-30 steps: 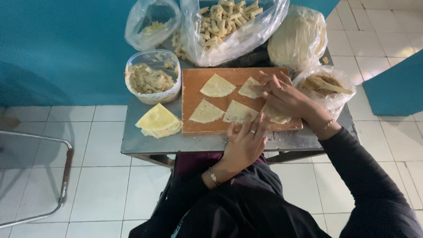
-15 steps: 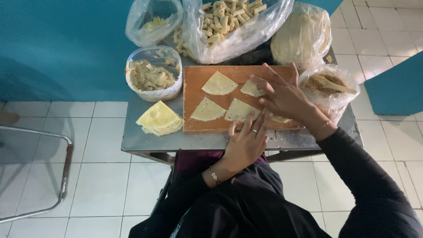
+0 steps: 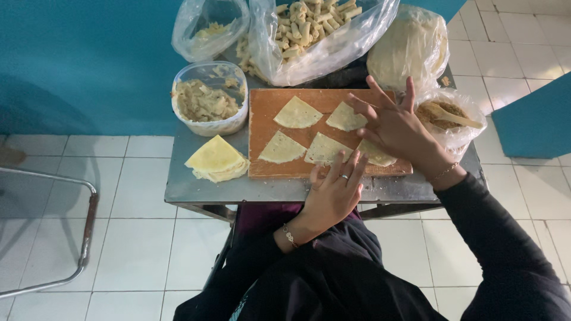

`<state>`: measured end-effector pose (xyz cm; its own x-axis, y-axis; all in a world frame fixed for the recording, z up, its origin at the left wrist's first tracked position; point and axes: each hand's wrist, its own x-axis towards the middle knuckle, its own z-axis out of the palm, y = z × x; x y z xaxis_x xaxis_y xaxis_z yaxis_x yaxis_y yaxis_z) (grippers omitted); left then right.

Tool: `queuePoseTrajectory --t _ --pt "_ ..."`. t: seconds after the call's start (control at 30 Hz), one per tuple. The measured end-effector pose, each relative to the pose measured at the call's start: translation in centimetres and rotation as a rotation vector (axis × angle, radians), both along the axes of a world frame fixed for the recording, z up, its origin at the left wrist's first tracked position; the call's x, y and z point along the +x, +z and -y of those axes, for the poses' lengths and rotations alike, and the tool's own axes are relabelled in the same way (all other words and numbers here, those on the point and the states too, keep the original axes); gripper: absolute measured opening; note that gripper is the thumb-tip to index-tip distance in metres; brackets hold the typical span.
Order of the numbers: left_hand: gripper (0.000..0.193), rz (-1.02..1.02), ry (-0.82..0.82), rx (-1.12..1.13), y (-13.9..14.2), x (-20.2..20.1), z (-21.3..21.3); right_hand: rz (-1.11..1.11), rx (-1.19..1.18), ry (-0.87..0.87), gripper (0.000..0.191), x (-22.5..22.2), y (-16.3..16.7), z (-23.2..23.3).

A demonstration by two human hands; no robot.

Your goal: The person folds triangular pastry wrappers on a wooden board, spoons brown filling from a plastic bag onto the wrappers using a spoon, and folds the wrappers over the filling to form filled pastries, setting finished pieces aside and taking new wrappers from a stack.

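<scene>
An orange cutting board (image 3: 267, 104) lies on a small metal table (image 3: 196, 187) and carries several quarter-round dough wrappers (image 3: 296, 113). My left hand (image 3: 333, 193) rests at the board's near edge, fingertips touching the middle front wrapper (image 3: 324, 148). My right hand (image 3: 395, 128) hovers with spread fingers over the right front wrapper (image 3: 377, 156), holding nothing. A stack of folded wrappers (image 3: 215, 159) sits left of the board.
A plastic tub of filling (image 3: 208, 98) stands at the left rear. Bags of rolled pastries (image 3: 315, 30), dough sheets (image 3: 407, 50) and filling with a wooden spoon (image 3: 449, 113) crowd the back and right. A metal chair frame (image 3: 71, 238) is at the left.
My right hand has lifted off the wrappers and spread its fingers. My left hand has stayed at the board's near edge.
</scene>
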<state>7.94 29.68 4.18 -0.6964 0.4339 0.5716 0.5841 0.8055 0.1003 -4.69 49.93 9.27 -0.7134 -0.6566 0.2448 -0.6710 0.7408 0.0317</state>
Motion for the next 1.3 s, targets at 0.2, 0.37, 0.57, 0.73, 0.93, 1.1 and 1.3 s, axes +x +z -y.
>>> queuePoseTrajectory --t 0.2,0.37,0.57,0.73,0.93,1.1,1.3 --pt "0.060 -0.038 -0.009 0.094 -0.4 0.3 0.0 0.031 0.000 0.049 0.061 0.4 -0.9 0.9" --pt "0.051 -0.105 -0.118 0.249 -2.1 0.4 0.7 -0.001 0.126 -0.003 0.054 0.1 0.1 1.1" --pt "0.036 -0.208 -0.128 0.409 -4.3 0.6 2.8 0.020 -0.008 0.002 0.059 -0.7 1.6 3.2" --pt "0.036 -0.272 0.089 0.416 -4.1 0.7 4.0 0.094 -0.137 0.161 0.048 -2.6 0.9 7.7" --pt "0.031 -0.285 0.111 0.402 -4.0 0.8 4.1 0.203 -0.142 0.146 0.047 -3.0 -1.1 8.7" --pt "0.032 -0.229 0.041 0.470 -5.0 0.4 3.8 0.300 -0.312 0.201 0.050 -3.6 -0.9 7.5" --pt "0.029 -0.315 0.080 0.431 -4.9 0.2 3.8 0.184 -0.190 0.107 0.042 -2.7 0.7 8.7"
